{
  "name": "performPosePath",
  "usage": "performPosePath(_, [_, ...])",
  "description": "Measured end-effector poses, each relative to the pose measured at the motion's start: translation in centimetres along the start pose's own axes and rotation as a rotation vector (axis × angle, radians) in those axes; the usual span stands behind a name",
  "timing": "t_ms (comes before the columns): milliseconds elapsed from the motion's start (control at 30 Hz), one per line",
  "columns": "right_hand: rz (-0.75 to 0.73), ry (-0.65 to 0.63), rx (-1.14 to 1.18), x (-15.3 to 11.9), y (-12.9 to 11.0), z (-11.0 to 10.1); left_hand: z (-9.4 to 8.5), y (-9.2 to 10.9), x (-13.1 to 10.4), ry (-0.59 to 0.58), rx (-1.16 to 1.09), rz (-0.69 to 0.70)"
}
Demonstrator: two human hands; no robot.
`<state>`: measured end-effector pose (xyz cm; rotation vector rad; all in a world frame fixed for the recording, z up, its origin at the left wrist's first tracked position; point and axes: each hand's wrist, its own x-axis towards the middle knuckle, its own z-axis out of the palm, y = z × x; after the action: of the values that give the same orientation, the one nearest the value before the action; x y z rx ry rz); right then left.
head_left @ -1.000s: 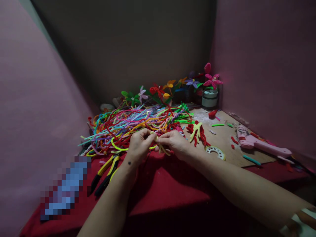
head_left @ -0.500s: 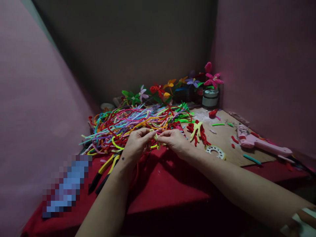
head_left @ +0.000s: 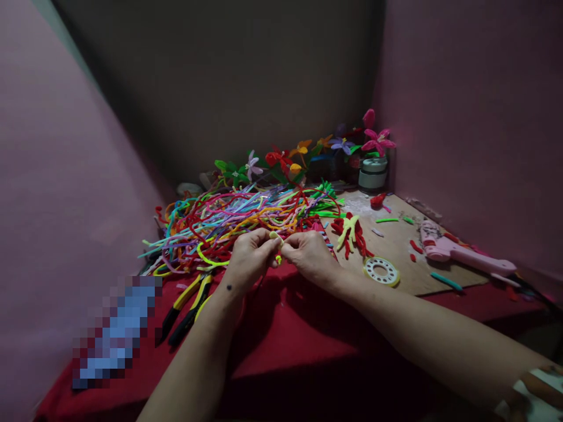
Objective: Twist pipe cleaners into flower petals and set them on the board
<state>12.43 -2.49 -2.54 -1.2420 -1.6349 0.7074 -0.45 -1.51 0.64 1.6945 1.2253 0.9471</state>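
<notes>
A short pale yellow pipe cleaner (head_left: 276,235) is pinched between both hands above the red cloth. My left hand (head_left: 251,252) closes thumb and fingers on one side of it, and my right hand (head_left: 308,252) pinches the other side. A brighter yellow bit (head_left: 278,259) shows just below the fingertips; whether it joins the held piece I cannot tell. Behind the hands spreads a tangled heap of coloured pipe cleaners (head_left: 229,211). Pliers with yellow and black handles (head_left: 189,302) lie beside my left forearm.
On a brown board (head_left: 411,284) at right are red and yellow pipe-cleaner pieces (head_left: 349,231), a white ring-shaped disc (head_left: 369,271), scattered offcuts and a pink glue gun (head_left: 466,257). Pipe-cleaner flowers (head_left: 277,157) and a grey jar (head_left: 372,177) stand behind. Red cloth (head_left: 290,328) covers the table.
Both hands keep their pinch, while the pale yellow piece has turned slightly between the fingertips. More of the white disc shows beside my right forearm. The view has shifted slightly.
</notes>
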Motion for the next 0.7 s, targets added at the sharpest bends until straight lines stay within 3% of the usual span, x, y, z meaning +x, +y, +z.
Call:
performPosePath(167, [0.032,-0.029,0.116,0.07,0.14,0.06,-0.18,-0.36,0.20,-0.026,0.020,0.023])
performPosePath(367, [0.266,-0.110,0.519,0.60,0.08,0.30,-0.14,-0.64,0.25,-0.021,-0.102,0.022])
performPosePath(433, [0.284,-0.108,0.601,0.59,0.00,0.32,-0.22,-0.70,0.33,-0.014,-0.113,0.036])
performPosePath(700, [0.170,-0.098,0.496,0.47,0.43,-0.05,-0.70,-0.64,0.35,-0.047,-0.182,0.017])
